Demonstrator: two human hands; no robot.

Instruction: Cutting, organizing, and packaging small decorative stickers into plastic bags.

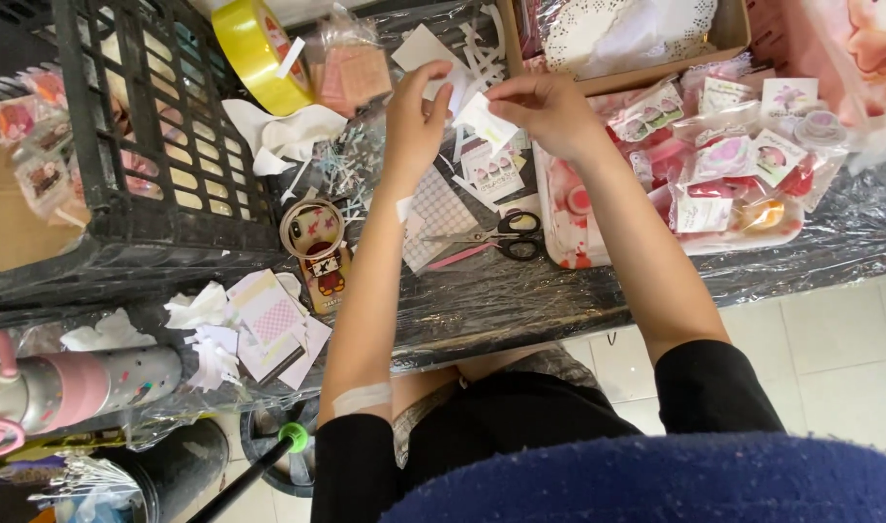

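Both my hands are raised over the middle of a table covered in black plastic film (520, 291). My left hand (416, 116) and my right hand (545, 105) pinch a small white paper sticker (484, 118) between their fingertips, one at each end. Below them lie a sheet of stickers (491, 174), a gridded paper (441, 215) and black-handled scissors (506, 235). White paper scraps are stuck to my left forearm.
A black plastic crate (152, 126) stands at the left, a yellow tape roll (259, 53) behind it. A clear tape roll (312, 228) sits near a cartoon card. Pink packaged items (733, 165) fill a tray at right. A pink bottle (65, 387) lies at the lower left.
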